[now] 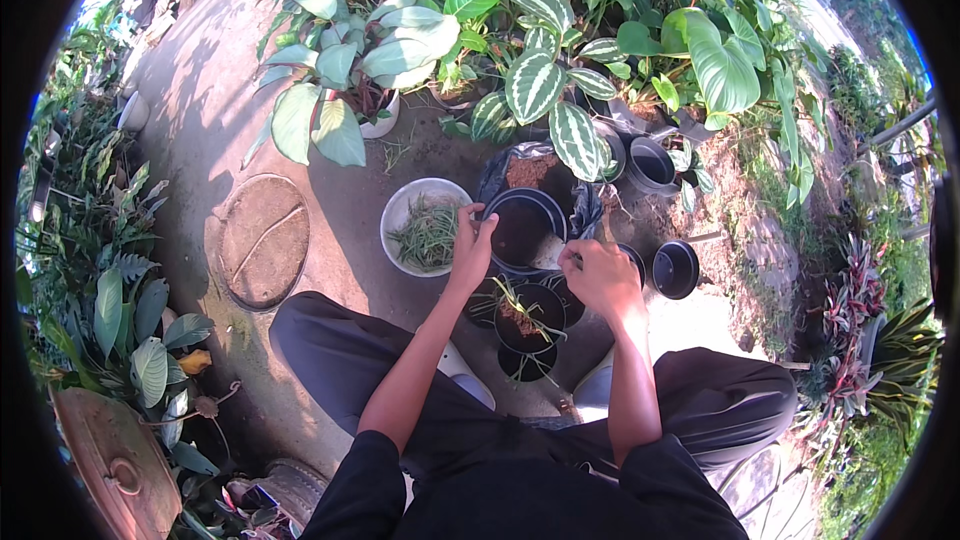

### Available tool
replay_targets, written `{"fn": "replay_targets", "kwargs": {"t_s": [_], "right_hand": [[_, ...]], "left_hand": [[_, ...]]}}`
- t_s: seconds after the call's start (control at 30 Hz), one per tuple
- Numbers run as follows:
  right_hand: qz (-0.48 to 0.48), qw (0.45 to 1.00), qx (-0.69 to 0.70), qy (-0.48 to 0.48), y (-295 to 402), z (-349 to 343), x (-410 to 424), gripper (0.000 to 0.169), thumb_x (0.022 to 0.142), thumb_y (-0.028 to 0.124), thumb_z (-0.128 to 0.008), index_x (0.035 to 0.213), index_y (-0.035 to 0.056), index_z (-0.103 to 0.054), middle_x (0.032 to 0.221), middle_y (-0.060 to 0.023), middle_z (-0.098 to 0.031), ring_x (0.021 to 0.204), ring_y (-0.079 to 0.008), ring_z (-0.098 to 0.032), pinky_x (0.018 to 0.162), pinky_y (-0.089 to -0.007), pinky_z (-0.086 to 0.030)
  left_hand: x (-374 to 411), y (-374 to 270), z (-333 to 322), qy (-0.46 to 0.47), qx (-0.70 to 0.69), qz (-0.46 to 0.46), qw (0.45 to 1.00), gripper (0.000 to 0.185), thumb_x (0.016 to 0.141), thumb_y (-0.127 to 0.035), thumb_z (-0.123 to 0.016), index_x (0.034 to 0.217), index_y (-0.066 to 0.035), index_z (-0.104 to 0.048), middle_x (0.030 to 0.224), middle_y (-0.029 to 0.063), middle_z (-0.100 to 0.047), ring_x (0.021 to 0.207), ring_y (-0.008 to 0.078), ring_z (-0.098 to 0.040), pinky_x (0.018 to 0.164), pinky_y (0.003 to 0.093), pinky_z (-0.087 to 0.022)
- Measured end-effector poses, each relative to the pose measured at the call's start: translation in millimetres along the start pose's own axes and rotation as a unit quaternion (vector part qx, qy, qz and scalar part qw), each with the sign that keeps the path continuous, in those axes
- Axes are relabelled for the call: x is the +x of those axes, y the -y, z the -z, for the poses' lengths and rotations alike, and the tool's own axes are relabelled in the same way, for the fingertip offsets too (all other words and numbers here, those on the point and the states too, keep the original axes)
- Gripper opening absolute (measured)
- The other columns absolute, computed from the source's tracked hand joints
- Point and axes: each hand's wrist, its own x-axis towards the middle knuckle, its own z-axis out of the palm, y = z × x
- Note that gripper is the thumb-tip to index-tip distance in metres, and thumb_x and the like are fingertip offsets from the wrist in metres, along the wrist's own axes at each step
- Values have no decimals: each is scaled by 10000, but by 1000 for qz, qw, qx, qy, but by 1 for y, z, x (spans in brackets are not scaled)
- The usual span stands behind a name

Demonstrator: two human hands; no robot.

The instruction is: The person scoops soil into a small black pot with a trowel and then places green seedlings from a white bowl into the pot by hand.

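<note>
A round black plastic pot (521, 199) with dark contents stands before me, a bright pale patch at its lower right inside. My left hand (471, 244) is at its left rim, thumb and forefinger pinching the edge. Over the right rim is my right hand (604, 270), its fingers curled; whether they hold anything is hidden. Left of the pot, a white bowl (390, 229) contains cut green leafy sprigs (427, 236). Closer to me, a small black pot (551, 300) holds reddish-brown growing medium (517, 319) and a grassy plant (529, 307).
Behind the pot lies a black plastic bag (589, 210) with reddish-brown material (529, 171). Empty black pots (675, 270) stand at right. Large-leaved potted plants (536, 82) crowd the far side. A round lid-like disc (262, 240) is set in the concrete floor (337, 240) at left.
</note>
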Motion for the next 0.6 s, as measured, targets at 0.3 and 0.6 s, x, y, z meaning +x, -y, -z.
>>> {"fn": "replay_targets", "kwargs": {"t_s": [0.3, 0.6], "right_hand": [[-20, 999, -20, 25, -3, -1, 0, 221, 876, 289, -615, 1007, 186, -761, 1051, -201, -707, 1049, -367, -671, 952, -459, -507], [12, 1000, 26, 10, -9, -4, 8, 211, 881, 292, -631, 1018, 193, -758, 1032, -188, -719, 1020, -376, -680, 943, -454, -510]], "left_hand": [[-13, -11, -10, 18, 28, -18, 999, 422, 997, -272, -602, 1312, -38, -447, 893, 94, -582, 818, 178, -576, 776, 332, -471], [-10, -11, -8, 20, 10, 2, 1000, 414, 1011, -276, -581, 1312, -28, -442, 880, 66, -560, 787, 144, -539, 752, 304, -447]]}}
